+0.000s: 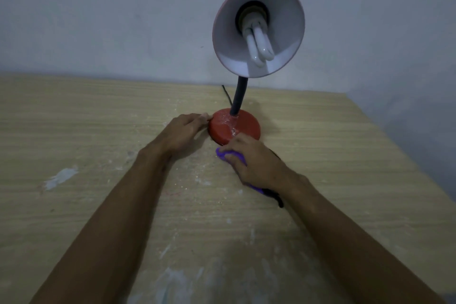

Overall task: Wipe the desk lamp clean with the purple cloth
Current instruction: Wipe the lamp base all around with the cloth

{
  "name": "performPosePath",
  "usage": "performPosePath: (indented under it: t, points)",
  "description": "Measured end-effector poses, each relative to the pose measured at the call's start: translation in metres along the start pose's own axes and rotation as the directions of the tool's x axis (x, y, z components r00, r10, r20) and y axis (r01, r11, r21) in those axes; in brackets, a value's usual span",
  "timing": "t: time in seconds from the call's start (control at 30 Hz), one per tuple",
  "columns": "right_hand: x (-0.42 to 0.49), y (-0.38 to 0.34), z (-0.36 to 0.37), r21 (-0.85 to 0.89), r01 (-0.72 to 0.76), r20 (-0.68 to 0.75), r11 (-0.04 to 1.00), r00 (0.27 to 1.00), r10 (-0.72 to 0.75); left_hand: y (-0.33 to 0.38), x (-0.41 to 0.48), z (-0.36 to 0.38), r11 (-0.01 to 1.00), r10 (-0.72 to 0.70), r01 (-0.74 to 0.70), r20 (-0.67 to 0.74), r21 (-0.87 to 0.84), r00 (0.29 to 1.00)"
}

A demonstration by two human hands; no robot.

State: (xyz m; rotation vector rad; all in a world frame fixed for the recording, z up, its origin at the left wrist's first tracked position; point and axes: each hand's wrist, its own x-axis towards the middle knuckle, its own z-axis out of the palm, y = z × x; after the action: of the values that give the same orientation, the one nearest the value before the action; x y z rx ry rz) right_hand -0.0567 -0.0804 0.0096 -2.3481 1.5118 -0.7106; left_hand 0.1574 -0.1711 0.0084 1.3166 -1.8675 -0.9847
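A desk lamp stands upright near the back of the wooden table (98, 205). It has a round red base (243, 124), a black bent neck (238, 96) and a pale shade (257, 29) facing me with a white bulb inside. White dust streaks the top of the base. My left hand (182, 133) rests on the table with its fingertips against the base's left edge. My right hand (251, 163) lies just in front of the base, closed on the purple cloth (230, 155), which shows under its fingers and near the wrist.
A black cord (226, 95) runs from behind the lamp toward the wall (98, 20), and a dark piece lies under my right wrist. The tabletop carries white dust and pale paint smears. The table's right edge (399, 153) slants away at the right.
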Motion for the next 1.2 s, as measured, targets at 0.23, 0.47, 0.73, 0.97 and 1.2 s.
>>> performPosePath:
  t: [0.23, 0.47, 0.73, 0.97, 1.2]
  points:
    - [0.0, -0.015, -0.002, 0.792, -0.129, -0.299, 0.597, 0.77, 0.564, 0.032, -0.03, 0.029, 0.946, -0.108, 0.036, -0.209, -0.323, 0.972]
    - [0.002, -0.038, -0.001, 0.992, -0.072, -0.004, 0.108, 0.816, 0.579, 0.052, -0.059, 0.03, 0.897, 0.001, -0.014, -0.028, -0.442, 1.0]
    - [-0.011, -0.061, -0.01, 0.917, -0.121, -0.061, 0.38, 0.899, 0.434, 0.047, -0.071, 0.009, 0.82, -0.046, 0.074, 0.065, -0.568, 0.997]
    - [-0.01, -0.074, -0.024, 0.707, -0.151, -0.168, 0.69, 0.913, 0.372, 0.053, -0.076, -0.003, 0.726, 0.026, 0.111, 0.189, -0.678, 0.982]
    - [-0.013, -0.071, -0.023, 0.855, -0.228, 0.007, 0.465, 0.902, 0.431, 0.065, -0.082, -0.01, 0.829, -0.004, 0.068, 0.117, -0.555, 0.993]
